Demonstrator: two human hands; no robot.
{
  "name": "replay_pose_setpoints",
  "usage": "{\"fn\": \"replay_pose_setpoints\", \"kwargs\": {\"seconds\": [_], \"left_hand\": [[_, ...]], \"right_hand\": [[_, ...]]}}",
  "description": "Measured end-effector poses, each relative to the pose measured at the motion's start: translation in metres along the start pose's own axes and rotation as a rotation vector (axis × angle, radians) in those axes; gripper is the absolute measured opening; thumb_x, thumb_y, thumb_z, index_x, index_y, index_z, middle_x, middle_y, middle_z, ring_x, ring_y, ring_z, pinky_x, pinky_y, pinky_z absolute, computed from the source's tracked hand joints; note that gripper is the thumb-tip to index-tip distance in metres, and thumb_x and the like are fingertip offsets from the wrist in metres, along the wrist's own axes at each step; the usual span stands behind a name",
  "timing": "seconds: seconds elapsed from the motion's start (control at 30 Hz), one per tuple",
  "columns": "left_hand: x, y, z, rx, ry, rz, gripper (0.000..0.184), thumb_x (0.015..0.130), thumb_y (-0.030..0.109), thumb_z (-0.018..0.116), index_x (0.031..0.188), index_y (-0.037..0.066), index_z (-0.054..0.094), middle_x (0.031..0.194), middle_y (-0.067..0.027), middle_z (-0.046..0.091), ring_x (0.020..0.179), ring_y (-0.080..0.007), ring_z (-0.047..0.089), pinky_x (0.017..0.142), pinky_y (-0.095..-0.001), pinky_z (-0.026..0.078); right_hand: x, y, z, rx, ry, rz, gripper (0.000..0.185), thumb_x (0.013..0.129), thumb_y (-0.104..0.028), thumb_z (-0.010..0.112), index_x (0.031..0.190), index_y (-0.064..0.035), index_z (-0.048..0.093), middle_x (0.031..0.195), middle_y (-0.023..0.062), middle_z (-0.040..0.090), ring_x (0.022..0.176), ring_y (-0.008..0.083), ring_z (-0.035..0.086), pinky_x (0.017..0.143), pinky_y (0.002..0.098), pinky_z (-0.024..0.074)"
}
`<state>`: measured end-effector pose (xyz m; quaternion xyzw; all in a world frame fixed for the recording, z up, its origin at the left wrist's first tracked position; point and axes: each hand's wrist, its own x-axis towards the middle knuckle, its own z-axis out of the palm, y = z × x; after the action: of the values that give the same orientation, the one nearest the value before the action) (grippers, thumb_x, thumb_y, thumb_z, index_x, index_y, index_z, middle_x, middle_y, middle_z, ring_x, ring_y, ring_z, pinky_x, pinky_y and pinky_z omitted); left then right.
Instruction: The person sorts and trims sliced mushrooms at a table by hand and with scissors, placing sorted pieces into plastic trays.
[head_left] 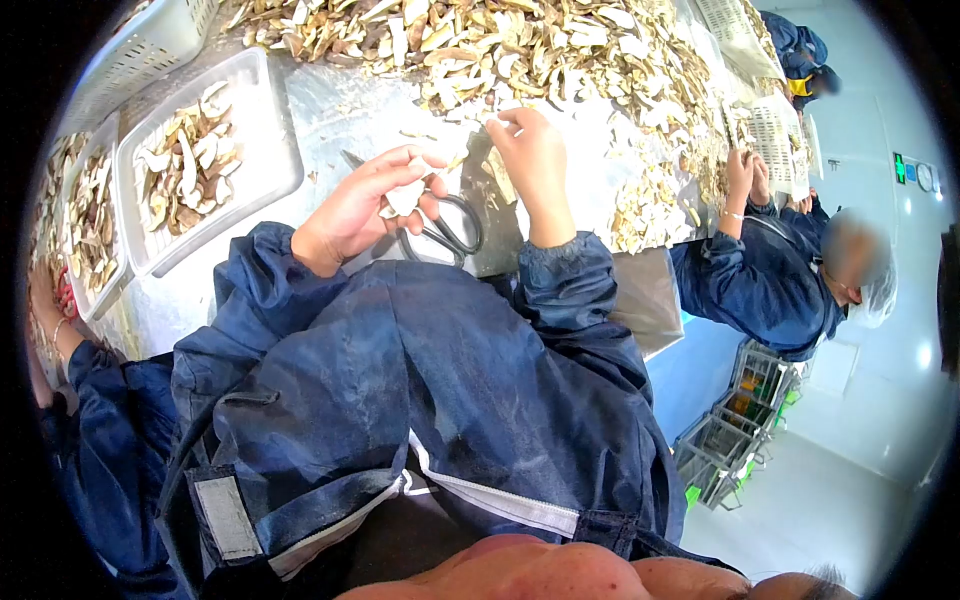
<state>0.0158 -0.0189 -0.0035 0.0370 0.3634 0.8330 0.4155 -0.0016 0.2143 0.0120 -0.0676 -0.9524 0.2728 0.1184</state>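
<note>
My left hand (365, 203) is closed on a pale mushroom slice (404, 197), held between thumb and fingers above the table's near edge. To its right my right hand (533, 160) bends its fingers together in a pinch close to the mushroom pile; what they hold, if anything, is too small to make out. A pair of scissors (470, 236) with black loop handles lies below and between my hands, partly hidden by the left one. Beside my right wrist lies a loose mushroom slice (498, 176). The big pile of sliced mushrooms (480, 52) spreads over the table beyond both hands.
At left a white tray (285, 150) holds mushroom slices, with a narrower tray (117, 270) beside it. A perforated basket (150, 45) stands behind. Co-workers' hands show at far left (48, 310) and right (742, 180). Wire crates (722, 440) stand on the floor.
</note>
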Motion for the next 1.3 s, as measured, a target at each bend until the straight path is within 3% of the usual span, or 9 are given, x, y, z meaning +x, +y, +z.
{"fn": "replay_pose_setpoints", "kwargs": {"seconds": [0.03, 0.23, 0.47, 0.57, 0.67, 0.8, 1.07, 1.23, 1.3], "left_hand": [[0.001, -0.001, -0.004, 0.008, -0.007, 0.005, 0.030, 0.103, 0.025, 0.048, 0.122, 0.003, 0.056, 0.101, -0.0094, 0.063, 0.083, -0.0161, 0.065, 0.061, -0.0262, 0.055], [-0.001, 0.003, -0.001, 0.027, 0.042, 0.040, 0.024, 0.103, 0.025, 0.047, 0.108, 0.004, 0.058, 0.098, -0.0085, 0.063, 0.079, -0.0146, 0.063, 0.056, -0.0247, 0.052], [-0.004, 0.008, 0.006, 0.027, 0.096, 0.033, 0.024, 0.104, 0.028, 0.046, 0.105, 0.006, 0.057, 0.099, -0.0067, 0.062, 0.079, -0.0144, 0.060, 0.061, -0.0250, 0.050], [-0.003, 0.008, 0.001, 0.060, 0.087, 0.101, 0.025, 0.104, 0.028, 0.046, 0.106, 0.006, 0.056, 0.099, -0.0072, 0.062, 0.080, -0.0150, 0.061, 0.062, -0.0257, 0.050], [0.001, 0.003, -0.004, 0.025, 0.123, 0.119, 0.031, 0.105, 0.031, 0.043, 0.115, 0.005, 0.056, 0.103, -0.0094, 0.062, 0.084, -0.0169, 0.063, 0.064, -0.0272, 0.053], [0.001, 0.002, 0.000, -0.120, 0.035, 0.066, 0.039, 0.106, 0.035, 0.040, 0.126, 0.004, 0.053, 0.109, -0.0119, 0.064, 0.089, -0.0206, 0.065, 0.067, -0.0296, 0.055], [0.005, -0.001, -0.027, -0.218, 0.101, 0.171, 0.035, 0.105, 0.036, 0.041, 0.111, 0.006, 0.059, 0.100, -0.0083, 0.064, 0.081, -0.0176, 0.063, 0.057, -0.0261, 0.047], [0.003, 0.004, -0.034, -0.239, 0.114, 0.240, 0.039, 0.107, 0.039, 0.037, 0.109, 0.006, 0.058, 0.104, -0.0098, 0.065, 0.088, -0.0214, 0.065, 0.062, -0.0289, 0.051], [0.005, 0.001, -0.031, -0.252, 0.086, 0.209, 0.041, 0.107, 0.039, 0.035, 0.115, 0.005, 0.057, 0.109, -0.0106, 0.065, 0.093, -0.0232, 0.067, 0.067, -0.0311, 0.054]], "right_hand": [[0.001, 0.000, 0.005, -0.003, 0.005, 0.016, 0.029, 0.082, -0.027, 0.073, 0.097, -0.0031, 0.072, 0.078, 0.0145, 0.068, 0.073, 0.0318, 0.066, 0.067, 0.0387, 0.0513], [-0.003, 0.009, -0.010, 0.029, -0.234, 0.063, 0.025, 0.083, -0.025, 0.070, 0.090, -0.0017, 0.072, 0.080, 0.0157, 0.069, 0.073, 0.0308, 0.067, 0.067, 0.0376, 0.0513], [0.010, 0.008, 0.014, -0.035, 0.016, -0.154, 0.024, 0.083, -0.023, 0.069, 0.092, -0.0017, 0.073, 0.081, 0.0162, 0.070, 0.075, 0.0310, 0.067, 0.068, 0.0373, 0.0515], [0.008, 0.000, 0.008, 0.010, -0.078, -0.059, 0.024, 0.082, -0.023, 0.070, 0.093, -0.0020, 0.073, 0.082, 0.0168, 0.069, 0.075, 0.0300, 0.067, 0.069, 0.0360, 0.0512], [0.004, -0.006, -0.007, 0.130, -0.107, 0.074, 0.024, 0.086, -0.023, 0.070, 0.095, -0.0008, 0.073, 0.080, 0.0143, 0.069, 0.073, 0.0229, 0.065, 0.068, 0.0332, 0.0500], [-0.004, -0.038, -0.023, 0.590, -0.464, 0.106, 0.028, 0.094, -0.026, 0.066, 0.100, 0.0008, 0.073, 0.077, 0.0067, 0.068, 0.073, 0.0105, 0.059, 0.066, 0.0298, 0.0473], [0.011, -0.013, 0.035, 0.061, 0.004, -0.240, 0.025, 0.079, -0.021, 0.075, 0.092, -0.0002, 0.070, 0.077, 0.0166, 0.065, 0.067, 0.0310, 0.063, 0.063, 0.0373, 0.0495], [0.008, -0.018, 0.014, 0.456, -0.294, 0.188, 0.021, 0.084, -0.019, 0.076, 0.090, -0.0004, 0.069, 0.076, 0.0021, 0.065, 0.070, 0.0068, 0.056, 0.060, 0.0256, 0.0443], [0.001, -0.036, -0.009, 0.674, -0.361, 0.228, 0.019, 0.085, -0.018, 0.075, 0.092, -0.0009, 0.070, 0.077, 0.0022, 0.065, 0.072, 0.0069, 0.057, 0.063, 0.0248, 0.0447]]}}
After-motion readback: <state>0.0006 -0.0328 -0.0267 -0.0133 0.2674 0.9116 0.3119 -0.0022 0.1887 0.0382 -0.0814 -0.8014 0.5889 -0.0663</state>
